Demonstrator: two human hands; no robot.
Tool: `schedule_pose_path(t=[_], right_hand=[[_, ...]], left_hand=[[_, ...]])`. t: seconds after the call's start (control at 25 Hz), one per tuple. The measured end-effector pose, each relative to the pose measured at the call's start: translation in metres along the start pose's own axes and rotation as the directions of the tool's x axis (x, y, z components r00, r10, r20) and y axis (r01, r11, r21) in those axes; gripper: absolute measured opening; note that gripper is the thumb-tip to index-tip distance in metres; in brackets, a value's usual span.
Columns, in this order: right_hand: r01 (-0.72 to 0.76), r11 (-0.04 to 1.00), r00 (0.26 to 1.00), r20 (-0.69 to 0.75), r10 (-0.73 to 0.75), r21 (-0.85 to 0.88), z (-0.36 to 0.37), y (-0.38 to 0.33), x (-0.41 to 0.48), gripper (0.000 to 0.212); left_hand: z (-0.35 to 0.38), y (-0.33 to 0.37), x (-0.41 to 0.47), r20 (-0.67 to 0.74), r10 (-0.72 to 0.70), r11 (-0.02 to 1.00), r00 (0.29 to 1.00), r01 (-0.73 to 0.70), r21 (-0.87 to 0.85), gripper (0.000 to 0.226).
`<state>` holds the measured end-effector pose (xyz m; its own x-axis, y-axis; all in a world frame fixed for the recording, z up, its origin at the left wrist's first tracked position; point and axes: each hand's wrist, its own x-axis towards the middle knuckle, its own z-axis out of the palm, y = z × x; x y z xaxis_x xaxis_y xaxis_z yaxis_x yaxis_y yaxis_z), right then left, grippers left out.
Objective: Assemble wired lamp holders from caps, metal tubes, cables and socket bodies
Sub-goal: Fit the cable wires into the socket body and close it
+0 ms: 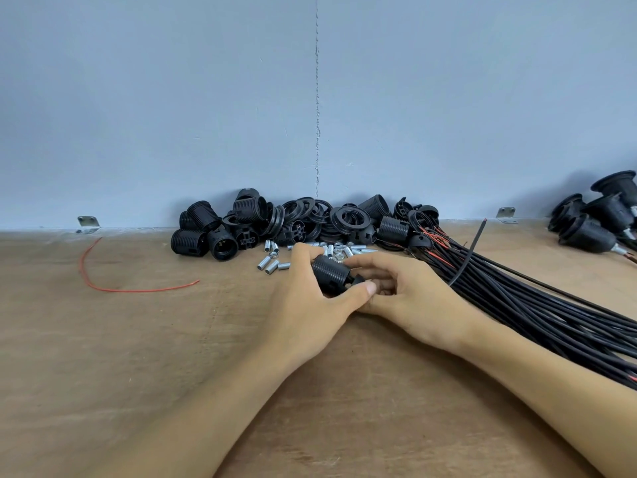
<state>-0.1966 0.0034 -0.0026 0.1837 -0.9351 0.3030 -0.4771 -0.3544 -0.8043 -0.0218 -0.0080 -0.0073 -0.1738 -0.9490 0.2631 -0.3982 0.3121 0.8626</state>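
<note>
1. The left hand (303, 301) is gripping a threaded black socket body (327, 272) just in front of the heap of black socket parts (275, 219) piled against the wall, its fingers (303, 251) curling over the body and its thumb pressing underneath.
2. The right hand (410, 298) is meeting it, its fingers (374, 265) curling round what looks like a cap (356, 280) at the body's end; whether a cable is already running through it is hidden.
3. Judging by this, one holder is being closed up.
4. Well to the right of the heap, a few finished lamp holders (593, 222) are lying done.
5. Much is remaining: loose metal tubes (272, 262) are lying at the heap's front edge, and a thick bundle of black cables (517, 301) is waiting to the heap's right.
6. A stray red wire (138, 290) is lying on the desk (138, 374) left of the heap.
</note>
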Motion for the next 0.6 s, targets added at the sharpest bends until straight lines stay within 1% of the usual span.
schedule_pose_path(t=[0.12, 0.24, 0.36, 0.48, 0.6], right_hand=[[0.052, 0.997, 0.999, 0.011, -0.051, -0.065, 0.002, -0.002, 0.001, 0.049], [0.122, 0.988, 0.993, 0.016, -0.121, -0.1, 0.005, -0.004, -0.001, 0.045], [0.125, 0.981, 0.992, 0.003, -0.126, -0.145, 0.006, -0.003, -0.003, 0.041], [0.14, 0.98, 0.99, 0.041, -0.135, -0.14, 0.009, -0.005, -0.003, 0.039], [0.179, 0.965, 0.983, 0.075, -0.167, -0.194, 0.011, -0.004, -0.005, 0.04]], left_hand=[[0.003, 0.0, 0.001, -0.017, -0.012, 1.0, 1.0, 0.012, -0.019, 0.054], [0.004, -0.003, 0.004, -0.019, -0.042, 0.999, 0.999, 0.042, -0.025, 0.045], [0.004, -0.007, 0.005, -0.004, -0.041, 0.999, 0.999, 0.04, -0.031, 0.042], [0.003, -0.007, 0.005, -0.015, -0.024, 0.999, 1.0, 0.023, -0.042, 0.042], [0.003, -0.006, 0.004, -0.011, -0.037, 0.998, 0.999, 0.036, -0.047, 0.049]])
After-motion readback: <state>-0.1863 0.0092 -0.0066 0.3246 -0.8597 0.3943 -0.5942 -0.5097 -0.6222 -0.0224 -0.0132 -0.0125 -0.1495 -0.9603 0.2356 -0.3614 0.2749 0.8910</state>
